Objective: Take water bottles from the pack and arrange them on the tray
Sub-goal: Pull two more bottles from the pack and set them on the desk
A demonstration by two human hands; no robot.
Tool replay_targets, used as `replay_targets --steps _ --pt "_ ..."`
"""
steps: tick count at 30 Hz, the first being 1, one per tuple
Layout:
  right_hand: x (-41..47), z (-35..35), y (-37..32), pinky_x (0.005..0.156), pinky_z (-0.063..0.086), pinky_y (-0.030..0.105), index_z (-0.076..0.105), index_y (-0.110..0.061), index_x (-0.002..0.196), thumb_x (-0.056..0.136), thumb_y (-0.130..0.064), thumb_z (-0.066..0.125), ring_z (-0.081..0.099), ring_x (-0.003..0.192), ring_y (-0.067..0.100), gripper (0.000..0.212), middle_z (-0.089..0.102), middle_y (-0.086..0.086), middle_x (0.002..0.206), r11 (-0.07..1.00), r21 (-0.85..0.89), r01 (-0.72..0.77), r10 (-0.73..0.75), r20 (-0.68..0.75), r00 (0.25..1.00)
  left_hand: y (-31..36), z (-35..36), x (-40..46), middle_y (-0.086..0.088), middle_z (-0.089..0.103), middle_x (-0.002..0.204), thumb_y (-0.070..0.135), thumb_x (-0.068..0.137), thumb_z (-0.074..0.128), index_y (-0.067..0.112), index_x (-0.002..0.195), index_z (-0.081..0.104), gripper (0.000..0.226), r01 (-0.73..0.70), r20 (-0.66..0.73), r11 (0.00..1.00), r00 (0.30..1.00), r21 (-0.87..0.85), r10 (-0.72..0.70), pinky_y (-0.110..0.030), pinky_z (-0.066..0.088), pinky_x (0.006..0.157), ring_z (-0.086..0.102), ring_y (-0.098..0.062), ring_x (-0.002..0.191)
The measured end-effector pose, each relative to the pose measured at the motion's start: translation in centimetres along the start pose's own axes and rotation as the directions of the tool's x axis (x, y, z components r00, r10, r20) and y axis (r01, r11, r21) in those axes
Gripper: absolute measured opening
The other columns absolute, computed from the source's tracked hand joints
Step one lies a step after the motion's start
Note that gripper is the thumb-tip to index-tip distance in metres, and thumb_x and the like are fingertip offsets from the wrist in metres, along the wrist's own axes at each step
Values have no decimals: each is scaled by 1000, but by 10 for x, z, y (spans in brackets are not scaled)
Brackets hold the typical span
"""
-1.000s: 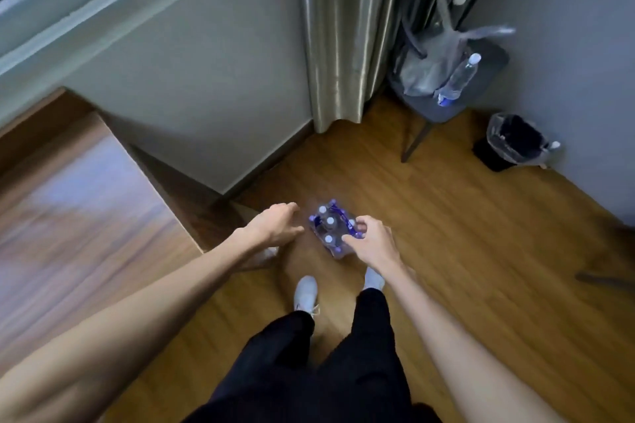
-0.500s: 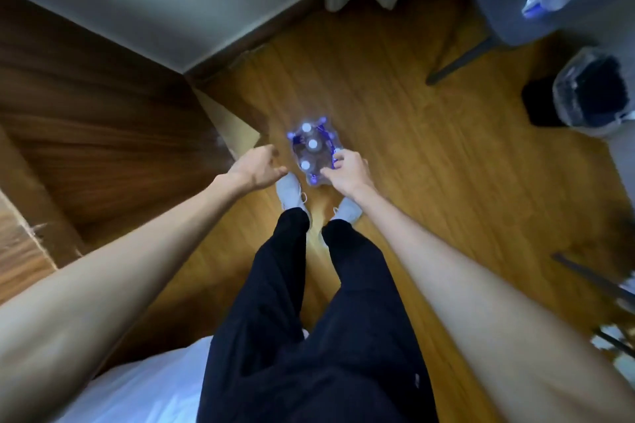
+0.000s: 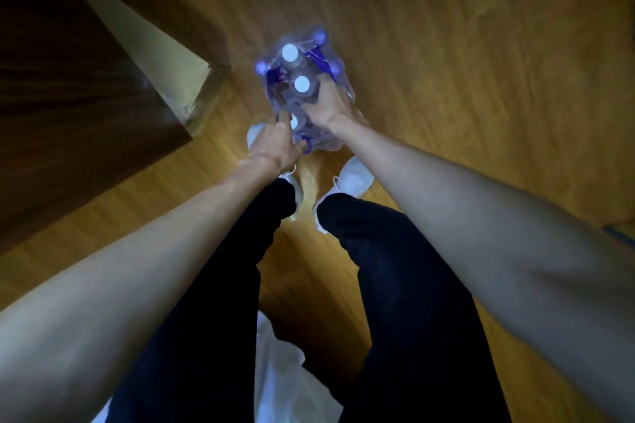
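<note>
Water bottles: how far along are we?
Done: nothing shows on a tray; no tray is in view. In hand: both the left hand and right hand grip the wrapped pack on the floor. Left: pull bottles out, arrange them.

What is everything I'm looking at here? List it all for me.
pack of water bottles: one, clear wrap with purple print, on the floor ahead of the feet
bottle caps: three clearly visible, white, poking up inside the pack
floor: one, honey-coloured wood planks
wooden furniture: one, dark brown, at the left
white cloth: one, bottom centre, between the legs
shoes: two, white, just behind the pack
trousers: dark
left hand: at the pack's near edge
right hand: on the pack, beside a cap; whether its grip is closed is unclear
</note>
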State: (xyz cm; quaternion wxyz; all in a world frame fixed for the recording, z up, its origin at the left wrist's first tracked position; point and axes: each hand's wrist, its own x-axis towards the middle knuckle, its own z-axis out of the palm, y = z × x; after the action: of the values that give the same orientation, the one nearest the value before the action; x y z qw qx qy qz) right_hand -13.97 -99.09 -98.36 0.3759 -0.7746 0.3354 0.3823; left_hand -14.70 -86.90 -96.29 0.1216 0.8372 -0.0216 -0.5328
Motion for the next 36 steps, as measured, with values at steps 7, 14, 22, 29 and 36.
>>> replay_targets --steps 7,14,22,29,36 --pt "67 40 18 77 47 39 39 -12 139 88 -38 65 63 115 35 63 65 15 124 977 -187 108 -127 -97 987 -15 35 77 -32 46 136 18 95 58 4 148 25 64 -40 -75 996 996 83 46 -51 46 92 56 -51 115" --pt "84 44 22 70 45 36 43 -11 132 85 -28 67 67 101 38 56 69 18 108 949 -181 258 -289 -175 941 -14 47 107 -28 63 119 18 95 60 -5 139 30 58 -9 -132 986 991 166 32 -51 48 85 62 -50 108" --pt "50 15 18 63 36 32 46 -8 124 85 -34 63 67 95 37 50 70 19 99 956 -144 254 -274 -144 951 3 20 66 -27 67 106 25 90 63 1 130 37 53 -11 -202 1000 979 -5 9 -42 43 71 64 -50 99" --pt "-69 -38 -3 59 44 36 47 -11 103 74 -29 69 64 81 40 41 67 18 86 969 -78 235 -245 -164 955 34 -29 -72 -12 57 89 30 94 62 1 120 39 45 -10 -230 979 972 -204 -38 -38 40 66 54 -35 78" --pt "-234 -135 -58 60 39 32 48 -15 92 70 -26 69 52 68 30 33 57 2 73 949 -84 303 -314 -191 930 81 -93 -240 -8 60 88 37 95 60 12 106 36 36 -92 -395 972 919 -216 -1 -40 48 63 58 -30 74"
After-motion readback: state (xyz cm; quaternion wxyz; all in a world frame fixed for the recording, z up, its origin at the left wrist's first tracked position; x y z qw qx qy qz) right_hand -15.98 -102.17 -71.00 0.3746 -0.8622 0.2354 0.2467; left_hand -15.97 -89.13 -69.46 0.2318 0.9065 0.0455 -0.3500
